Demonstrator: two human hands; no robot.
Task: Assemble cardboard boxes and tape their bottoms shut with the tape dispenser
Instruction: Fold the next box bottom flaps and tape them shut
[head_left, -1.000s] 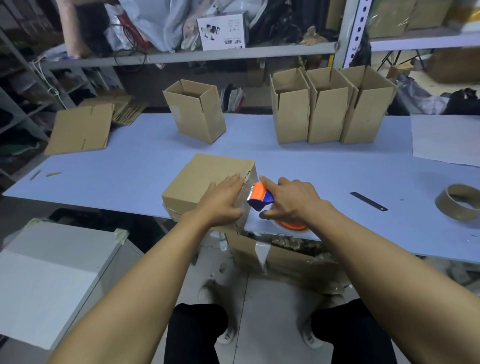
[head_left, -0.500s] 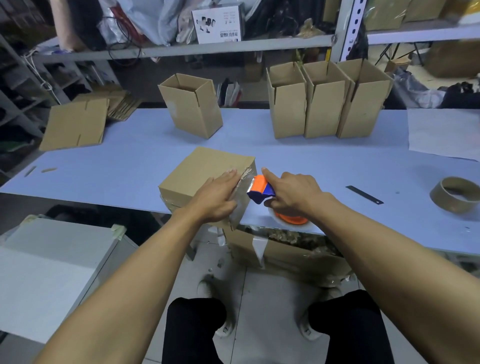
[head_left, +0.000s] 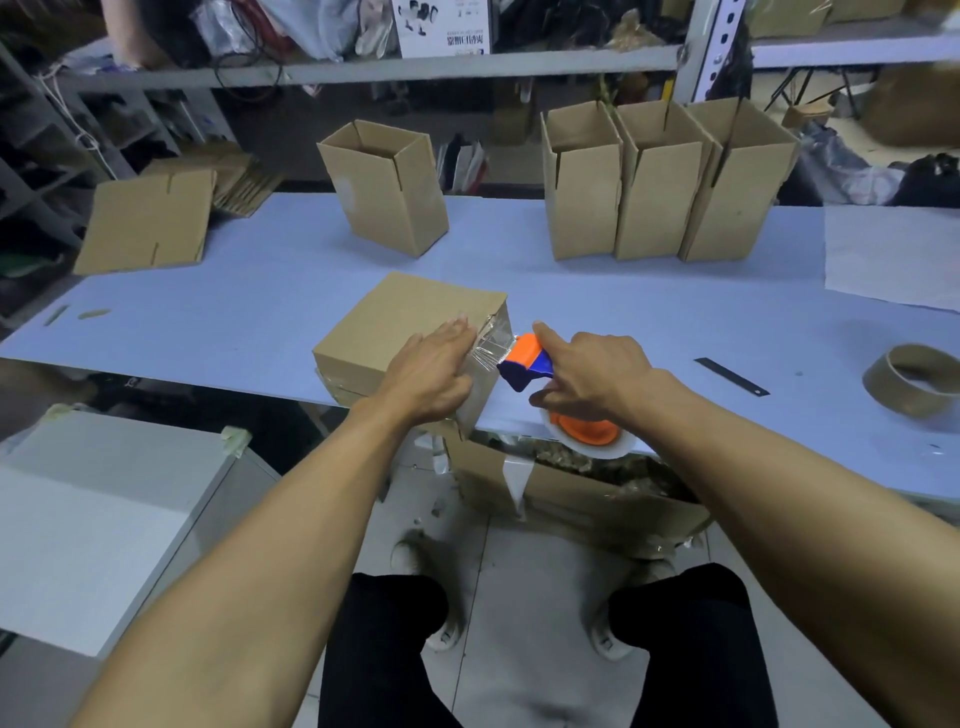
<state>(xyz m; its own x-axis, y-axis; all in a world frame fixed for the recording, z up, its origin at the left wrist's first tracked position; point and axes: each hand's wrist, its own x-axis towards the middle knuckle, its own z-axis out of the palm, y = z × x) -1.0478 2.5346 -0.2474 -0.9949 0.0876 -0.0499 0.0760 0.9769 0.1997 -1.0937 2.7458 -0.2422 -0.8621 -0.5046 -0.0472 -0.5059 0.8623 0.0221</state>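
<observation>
The tape dispenser (head_left: 524, 364) has drawn slightly away from the box (head_left: 400, 332), stretching tape off its corner. The right hand (head_left: 592, 371) grips it; the left hand (head_left: 434, 369) presses flat on the box. Taping is finishing; next likely tearing the tape.

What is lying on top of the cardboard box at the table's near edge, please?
The left hand lies flat on the cardboard box, pressing clear tape that runs over its right edge. The seam beneath the hand is hidden.

matt brown cardboard box (head_left: 395, 332); glossy clear tape (head_left: 493, 340) wrinkled; smooth orange-blue plastic dispenser (head_left: 527, 361); matt table (head_left: 260, 306)
</observation>
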